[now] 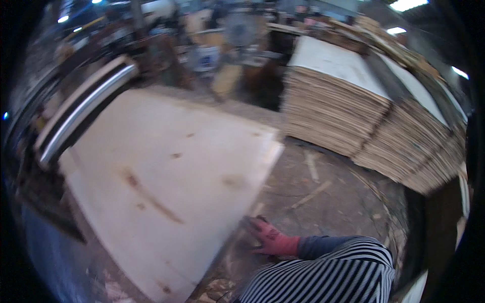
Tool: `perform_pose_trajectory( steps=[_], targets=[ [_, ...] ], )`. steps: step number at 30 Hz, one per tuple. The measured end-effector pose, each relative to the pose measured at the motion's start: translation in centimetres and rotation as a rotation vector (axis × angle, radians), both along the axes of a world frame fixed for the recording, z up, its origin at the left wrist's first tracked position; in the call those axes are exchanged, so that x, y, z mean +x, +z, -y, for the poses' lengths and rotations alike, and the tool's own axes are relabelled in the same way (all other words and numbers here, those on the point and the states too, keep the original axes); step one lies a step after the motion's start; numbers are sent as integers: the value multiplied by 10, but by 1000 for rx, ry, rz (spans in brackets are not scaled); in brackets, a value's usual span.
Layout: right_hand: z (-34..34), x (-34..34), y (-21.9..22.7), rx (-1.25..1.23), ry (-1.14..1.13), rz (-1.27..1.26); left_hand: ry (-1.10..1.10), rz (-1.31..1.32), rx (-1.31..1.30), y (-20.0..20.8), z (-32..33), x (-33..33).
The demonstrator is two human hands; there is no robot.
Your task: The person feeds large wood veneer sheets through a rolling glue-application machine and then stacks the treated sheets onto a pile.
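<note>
A large pale sheet of wood veneer (202,156), marked with brown knots and a long brown streak, lies in front of me on the left side of the head view. At its right edge is my right hand (273,238), in a red glove with dark fingertips. Its fingers look stretched out and apart, next to or touching the edge; blur hides which. I see nothing held in it. My left hand does not show.
A shiny metal bar or roller (86,113) borders the sheet's far left side. Tall stacks of thin wood sheets (336,108) stand at the right. Wood scraps (310,194) litter the brown floor between. Machinery and a fan-like round object (240,29) blur at the back.
</note>
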State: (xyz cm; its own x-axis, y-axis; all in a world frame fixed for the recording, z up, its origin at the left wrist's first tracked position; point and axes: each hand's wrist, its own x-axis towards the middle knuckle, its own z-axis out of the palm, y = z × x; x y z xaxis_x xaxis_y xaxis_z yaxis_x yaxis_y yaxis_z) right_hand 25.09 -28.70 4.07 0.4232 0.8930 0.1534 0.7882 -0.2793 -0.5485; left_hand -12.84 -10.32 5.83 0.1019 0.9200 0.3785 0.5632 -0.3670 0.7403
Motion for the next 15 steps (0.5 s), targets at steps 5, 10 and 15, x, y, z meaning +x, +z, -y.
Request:
perform_pose_trajectory(
  steps=[5,10,15],
  targets=[
    [69,-4,8,93,-232,-155,-324,541,-261,47,31,155],
    [150,48,-20,113,-553,-110,-838,414,-548,-4,70,305],
    [261,121,-16,112,-770,-55,-1148,291,-665,-35,153,451]
  ],
)
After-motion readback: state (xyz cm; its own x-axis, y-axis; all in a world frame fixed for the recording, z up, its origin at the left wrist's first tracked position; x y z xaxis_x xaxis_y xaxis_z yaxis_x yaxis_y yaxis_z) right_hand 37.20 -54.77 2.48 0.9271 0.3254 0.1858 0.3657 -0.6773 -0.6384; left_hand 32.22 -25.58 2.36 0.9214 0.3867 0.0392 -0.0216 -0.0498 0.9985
